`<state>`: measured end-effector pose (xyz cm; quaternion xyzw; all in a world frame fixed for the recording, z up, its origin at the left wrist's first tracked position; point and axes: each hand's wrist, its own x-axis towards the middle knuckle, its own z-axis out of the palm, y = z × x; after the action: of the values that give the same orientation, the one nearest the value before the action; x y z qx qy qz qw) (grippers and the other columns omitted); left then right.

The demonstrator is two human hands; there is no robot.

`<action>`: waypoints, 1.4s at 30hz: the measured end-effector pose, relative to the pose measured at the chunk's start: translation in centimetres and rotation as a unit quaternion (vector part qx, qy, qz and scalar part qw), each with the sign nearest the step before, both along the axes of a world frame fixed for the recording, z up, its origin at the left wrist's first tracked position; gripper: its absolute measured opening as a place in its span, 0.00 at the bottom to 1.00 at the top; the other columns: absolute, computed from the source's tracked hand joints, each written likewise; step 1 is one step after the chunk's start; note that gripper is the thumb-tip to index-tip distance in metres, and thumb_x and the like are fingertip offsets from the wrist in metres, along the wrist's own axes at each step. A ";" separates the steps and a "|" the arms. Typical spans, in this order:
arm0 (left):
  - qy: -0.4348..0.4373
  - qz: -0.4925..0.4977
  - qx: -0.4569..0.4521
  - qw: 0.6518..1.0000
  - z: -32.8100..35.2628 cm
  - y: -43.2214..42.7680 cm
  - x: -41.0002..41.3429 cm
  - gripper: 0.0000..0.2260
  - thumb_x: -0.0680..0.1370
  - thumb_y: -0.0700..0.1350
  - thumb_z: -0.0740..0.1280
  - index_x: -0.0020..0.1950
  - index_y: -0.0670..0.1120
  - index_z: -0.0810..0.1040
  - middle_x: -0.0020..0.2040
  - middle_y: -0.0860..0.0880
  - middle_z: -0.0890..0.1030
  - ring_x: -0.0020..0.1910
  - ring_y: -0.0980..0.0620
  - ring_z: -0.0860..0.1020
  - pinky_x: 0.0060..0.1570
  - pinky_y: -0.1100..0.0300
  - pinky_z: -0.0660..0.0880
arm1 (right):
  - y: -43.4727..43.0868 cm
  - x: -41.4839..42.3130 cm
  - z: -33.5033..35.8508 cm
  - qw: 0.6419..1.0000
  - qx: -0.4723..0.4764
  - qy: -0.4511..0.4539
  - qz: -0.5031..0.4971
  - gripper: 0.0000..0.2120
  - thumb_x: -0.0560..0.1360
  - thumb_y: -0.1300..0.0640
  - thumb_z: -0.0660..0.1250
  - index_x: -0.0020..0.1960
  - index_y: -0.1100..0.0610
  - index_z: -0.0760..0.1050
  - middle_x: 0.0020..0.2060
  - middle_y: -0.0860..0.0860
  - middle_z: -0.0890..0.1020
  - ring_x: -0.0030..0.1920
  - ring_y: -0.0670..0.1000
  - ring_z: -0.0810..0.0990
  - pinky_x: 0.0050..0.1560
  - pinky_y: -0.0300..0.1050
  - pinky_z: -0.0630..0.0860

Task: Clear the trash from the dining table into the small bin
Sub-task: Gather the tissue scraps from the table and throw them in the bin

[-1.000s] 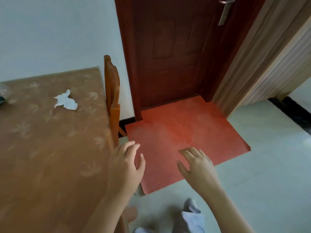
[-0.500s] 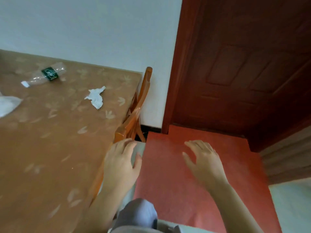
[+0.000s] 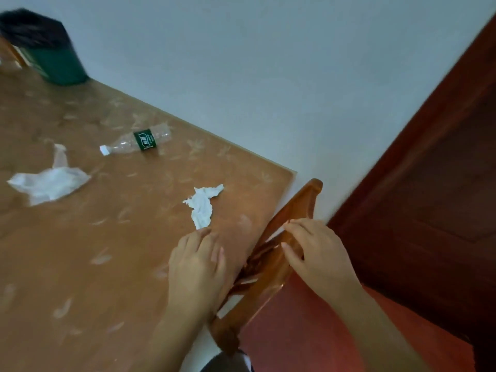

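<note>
Left hand (image 3: 197,267) lower centre, fingers loosely spread, empty, over brown leaf-patterned counter (image 3: 80,264), fingertips just short of crumpled white tissue (image 3: 203,205). Right hand (image 3: 315,251) fingers spread, empty, over top rail of orange wooden chair (image 3: 271,269). Crumpled white plastic bag (image 3: 48,181) left. Clear plastic bottle with green label (image 3: 137,142) lying flat, upper centre. Dark green small bin (image 3: 48,49) on counter, upper left corner.

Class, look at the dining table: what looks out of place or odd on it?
A clear plastic bottle lies on its side, and a crumpled tissue and a crumpled white plastic bag sit loose on the table. All three are trash, still outside the green bin at the far edge.
</note>
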<state>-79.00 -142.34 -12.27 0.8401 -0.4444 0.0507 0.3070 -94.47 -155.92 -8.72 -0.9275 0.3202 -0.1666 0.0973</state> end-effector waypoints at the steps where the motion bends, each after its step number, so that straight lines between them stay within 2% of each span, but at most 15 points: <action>1: 0.004 0.010 0.004 1.000 -0.3 -0.8 1.1 0.17 0.71 0.46 0.57 0.49 0.39 0.81 0.49 0.41 0.81 0.47 0.39 0.78 0.45 0.47 0.74 | -1.1 1.5 -0.1 1.000 -0.003 0.000 0.016 0.13 0.68 0.58 0.69 0.51 0.60 0.78 0.47 0.55 0.82 0.48 0.56 0.80 0.48 0.52 0.78; 6: 0.032 0.077 0.021 0.996 -3.0 -3.1 4.5 0.17 0.70 0.46 0.57 0.49 0.40 0.80 0.49 0.43 0.81 0.44 0.39 0.78 0.42 0.48 0.76 | -4.9 6.9 -2.3 0.996 0.029 0.028 0.081 0.14 0.68 0.58 0.71 0.52 0.58 0.78 0.48 0.53 0.82 0.48 0.55 0.79 0.47 0.50 0.78; 10: 0.055 0.141 0.042 0.988 -5.8 -4.7 6.2 0.17 0.69 0.47 0.57 0.48 0.41 0.80 0.48 0.43 0.81 0.43 0.39 0.79 0.41 0.49 0.75 | -8.2 11.0 -4.4 0.988 0.036 0.059 0.141 0.13 0.69 0.57 0.70 0.53 0.57 0.77 0.46 0.53 0.81 0.47 0.55 0.78 0.46 0.51 0.77; 14: 0.107 0.208 0.063 0.970 -8.6 -7.0 7.6 0.16 0.69 0.49 0.58 0.47 0.42 0.81 0.47 0.44 0.81 0.42 0.40 0.79 0.41 0.49 0.76 | -12.0 15.7 -6.7 0.974 0.055 0.092 0.199 0.14 0.71 0.55 0.67 0.56 0.57 0.76 0.49 0.53 0.80 0.50 0.56 0.76 0.48 0.52 0.74; 17: 0.166 0.261 0.078 0.948 -10.7 -8.5 8.2 0.14 0.69 0.50 0.62 0.46 0.43 0.80 0.44 0.45 0.81 0.40 0.42 0.78 0.38 0.50 0.75 | -14.6 18.8 -8.5 0.960 0.069 0.121 0.243 0.14 0.73 0.54 0.64 0.57 0.56 0.75 0.51 0.52 0.79 0.52 0.55 0.74 0.50 0.50 0.72; 19: 0.194 0.286 0.089 0.934 -12.3 -9.2 8.6 0.13 0.69 0.50 0.68 0.47 0.43 0.80 0.43 0.45 0.79 0.39 0.42 0.77 0.37 0.50 0.75 | -16.0 20.9 -9.7 0.954 0.075 0.127 0.260 0.14 0.73 0.54 0.65 0.57 0.57 0.75 0.50 0.53 0.79 0.51 0.55 0.75 0.50 0.50 0.72; 22: 0.214 0.316 0.099 0.919 -14.0 -10.3 9.1 0.15 0.68 0.50 0.71 0.49 0.42 0.79 0.42 0.43 0.78 0.40 0.41 0.76 0.36 0.50 0.74 | -17.3 23.2 -11.4 0.947 0.088 0.131 0.280 0.14 0.72 0.55 0.66 0.56 0.58 0.76 0.48 0.54 0.79 0.49 0.57 0.76 0.47 0.51 0.73; 26: 0.225 0.358 0.073 0.903 -14.9 -11.5 9.4 0.15 0.64 0.41 0.76 0.48 0.41 0.80 0.42 0.42 0.77 0.40 0.39 0.75 0.34 0.50 0.74 | -18.2 24.7 -13.2 0.937 0.099 0.130 0.308 0.13 0.70 0.56 0.68 0.54 0.58 0.76 0.46 0.54 0.80 0.47 0.57 0.76 0.45 0.50 0.74; 29: 0.239 0.382 0.049 0.892 -15.4 -11.8 9.4 0.10 0.67 0.38 0.74 0.47 0.40 0.80 0.43 0.41 0.77 0.40 0.39 0.76 0.35 0.53 0.72 | -18.5 25.2 -13.9 0.932 0.106 0.124 0.323 0.13 0.71 0.56 0.67 0.55 0.58 0.76 0.47 0.54 0.80 0.48 0.57 0.76 0.44 0.49 0.73; 33: 0.245 0.385 0.040 0.889 -15.6 -12.6 8.8 0.04 0.71 0.36 0.70 0.45 0.39 0.79 0.44 0.41 0.78 0.39 0.40 0.77 0.36 0.50 0.74 | -18.6 25.7 -14.5 0.925 0.113 0.111 0.345 0.12 0.70 0.58 0.68 0.53 0.58 0.77 0.44 0.54 0.80 0.45 0.57 0.76 0.41 0.48 0.72; 35: 0.266 0.402 0.034 0.875 -15.5 -12.5 8.6 0.04 0.72 0.37 0.68 0.46 0.40 0.79 0.45 0.43 0.78 0.41 0.43 0.77 0.39 0.55 0.72 | -18.5 25.9 -14.6 0.922 0.115 0.100 0.356 0.12 0.69 0.59 0.69 0.52 0.58 0.77 0.42 0.53 0.80 0.43 0.56 0.76 0.39 0.46 0.72; 38: 0.278 0.452 -0.006 0.848 -14.5 -11.5 8.2 0.04 0.71 0.36 0.69 0.45 0.43 0.80 0.40 0.49 0.76 0.38 0.49 0.75 0.34 0.65 0.62 | -18.0 26.5 -14.8 0.919 0.117 0.092 0.365 0.11 0.69 0.60 0.69 0.52 0.59 0.77 0.43 0.54 0.79 0.44 0.57 0.76 0.39 0.47 0.71; 40: 0.270 0.482 -0.025 0.833 -13.2 -10.4 7.8 0.04 0.71 0.36 0.69 0.44 0.43 0.80 0.38 0.51 0.74 0.34 0.56 0.72 0.32 0.66 0.62 | -17.5 26.9 -14.9 0.915 0.128 0.086 0.372 0.11 0.69 0.61 0.68 0.52 0.59 0.77 0.44 0.54 0.79 0.45 0.57 0.76 0.39 0.48 0.72; 42: 0.259 0.506 -0.038 0.822 -11.7 -9.1 7.2 0.04 0.71 0.36 0.69 0.43 0.43 0.79 0.39 0.51 0.74 0.33 0.59 0.71 0.35 0.62 0.66 | -16.9 27.4 -15.3 0.911 0.142 0.091 0.376 0.11 0.70 0.61 0.68 0.52 0.59 0.76 0.46 0.55 0.79 0.46 0.56 0.75 0.39 0.49 0.73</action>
<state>-71.80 -151.43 -23.99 0.9166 0.1411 -0.0036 0.3741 -67.09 -172.80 -23.98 -0.9669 -0.0243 0.0151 0.2535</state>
